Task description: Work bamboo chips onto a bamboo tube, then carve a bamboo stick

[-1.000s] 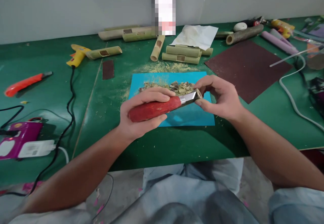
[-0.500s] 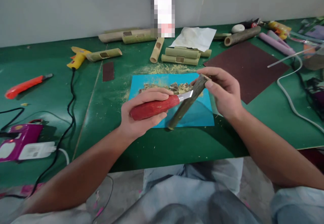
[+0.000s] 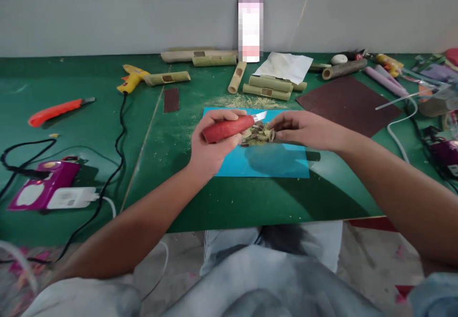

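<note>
My left hand (image 3: 211,145) is wrapped round the red handle of a carving knife (image 3: 229,128), its short bare blade pointing right and slightly up. Above the blue sheet (image 3: 232,166), my right hand (image 3: 304,128) has its fingers closed on a dark bamboo tube (image 3: 273,136). One end of this tube shows by the fingertips; most of its length is hidden under the hand. Between the two hands, a heap of bamboo chips and shavings (image 3: 255,134) lies on the sheet. The blade tip is just left of my right fingertips, apart from the tube.
Cut bamboo tubes (image 3: 266,92), white paper (image 3: 284,66) and a phone (image 3: 250,30) stand along the back. Brown sandpaper (image 3: 350,104) lies right. At left are a yellow glue gun (image 3: 132,78), an orange utility knife (image 3: 57,111) and a purple power strip (image 3: 46,183) with cables.
My right hand has turned the bamboo tube from a steep slant toward me to nearly level, end facing left. The knife stays in my left hand, now away from the tube. The view has shifted.
</note>
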A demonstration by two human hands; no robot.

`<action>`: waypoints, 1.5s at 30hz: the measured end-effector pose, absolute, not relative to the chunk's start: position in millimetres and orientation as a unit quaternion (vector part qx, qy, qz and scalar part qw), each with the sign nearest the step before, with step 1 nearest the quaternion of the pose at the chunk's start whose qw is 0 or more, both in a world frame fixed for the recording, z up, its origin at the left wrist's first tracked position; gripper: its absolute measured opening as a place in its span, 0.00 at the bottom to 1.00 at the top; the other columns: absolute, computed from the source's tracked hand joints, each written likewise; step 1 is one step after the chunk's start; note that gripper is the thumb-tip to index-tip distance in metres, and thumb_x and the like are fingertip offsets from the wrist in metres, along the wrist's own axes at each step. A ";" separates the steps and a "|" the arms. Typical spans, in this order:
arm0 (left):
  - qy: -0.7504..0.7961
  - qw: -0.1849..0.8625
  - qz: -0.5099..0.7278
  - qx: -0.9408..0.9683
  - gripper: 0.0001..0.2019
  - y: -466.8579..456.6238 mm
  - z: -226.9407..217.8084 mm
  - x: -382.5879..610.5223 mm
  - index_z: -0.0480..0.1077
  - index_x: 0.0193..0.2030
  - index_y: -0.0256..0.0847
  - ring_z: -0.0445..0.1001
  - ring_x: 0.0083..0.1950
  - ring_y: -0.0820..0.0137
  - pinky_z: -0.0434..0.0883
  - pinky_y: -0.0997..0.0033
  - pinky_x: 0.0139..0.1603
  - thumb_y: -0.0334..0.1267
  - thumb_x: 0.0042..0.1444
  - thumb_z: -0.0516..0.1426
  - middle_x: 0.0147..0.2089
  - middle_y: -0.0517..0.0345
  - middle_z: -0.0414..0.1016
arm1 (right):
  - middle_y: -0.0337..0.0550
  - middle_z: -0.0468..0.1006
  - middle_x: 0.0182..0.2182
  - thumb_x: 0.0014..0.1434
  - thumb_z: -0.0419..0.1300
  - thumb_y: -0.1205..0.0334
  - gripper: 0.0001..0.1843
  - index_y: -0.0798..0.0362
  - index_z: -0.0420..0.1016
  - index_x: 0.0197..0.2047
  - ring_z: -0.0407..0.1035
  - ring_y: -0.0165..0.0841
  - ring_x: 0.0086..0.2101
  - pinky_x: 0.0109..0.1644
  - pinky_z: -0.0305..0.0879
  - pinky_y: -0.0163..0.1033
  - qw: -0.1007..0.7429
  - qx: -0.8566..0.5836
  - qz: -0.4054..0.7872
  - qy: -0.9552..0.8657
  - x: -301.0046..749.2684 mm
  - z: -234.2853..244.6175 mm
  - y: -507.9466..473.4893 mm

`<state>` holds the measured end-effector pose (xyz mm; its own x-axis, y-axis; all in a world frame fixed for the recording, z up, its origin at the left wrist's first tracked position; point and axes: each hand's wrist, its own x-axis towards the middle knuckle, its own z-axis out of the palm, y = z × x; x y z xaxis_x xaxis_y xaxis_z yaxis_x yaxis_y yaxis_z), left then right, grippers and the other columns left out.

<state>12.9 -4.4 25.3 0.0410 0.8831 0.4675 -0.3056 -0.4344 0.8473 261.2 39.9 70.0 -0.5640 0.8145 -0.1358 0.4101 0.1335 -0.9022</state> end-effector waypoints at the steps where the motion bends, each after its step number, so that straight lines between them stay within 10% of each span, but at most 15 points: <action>1: 0.268 0.485 0.637 0.536 0.15 -2.7 25.3 11.5 0.75 0.44 0.43 0.80 0.39 0.71 0.79 0.71 0.36 0.33 0.50 0.71 0.51 0.55 0.80 | 0.40 0.84 0.38 0.56 0.68 0.55 0.10 0.44 0.81 0.43 0.78 0.38 0.38 0.40 0.76 0.44 0.178 -0.407 0.487 -0.752 257.9 66.8 39.0; 7: 0.307 0.558 0.608 0.474 0.20 0.5 30.5 8.9 0.73 0.42 0.41 0.77 0.31 0.74 0.74 0.74 0.26 0.49 0.50 0.71 0.46 0.54 0.81 | 0.43 0.85 0.42 0.63 0.61 0.58 0.10 0.45 0.83 0.45 0.78 0.40 0.41 0.43 0.75 0.46 0.138 -0.410 0.310 -0.847 247.7 47.0 20.2; 20: 0.312 0.494 0.612 0.533 0.17 1.0 20.0 9.6 0.65 0.45 0.43 0.82 0.41 0.66 0.77 0.66 0.40 0.42 0.56 0.67 0.40 0.58 0.84 | 0.50 0.83 0.42 0.66 0.57 0.59 0.10 0.51 0.80 0.43 0.75 0.43 0.45 0.49 0.70 0.49 0.231 -0.395 0.174 -0.872 253.8 16.0 4.0; 45: 0.286 0.501 0.466 0.670 0.11 10.9 28.5 -5.0 0.74 0.39 0.43 0.83 0.46 0.60 0.79 0.53 0.53 0.41 0.54 0.70 0.42 0.54 0.84 | 0.48 0.80 0.40 0.59 0.66 0.54 0.09 0.49 0.76 0.40 0.73 0.44 0.43 0.43 0.67 0.46 0.201 -0.406 0.185 -0.872 255.6 13.0 0.0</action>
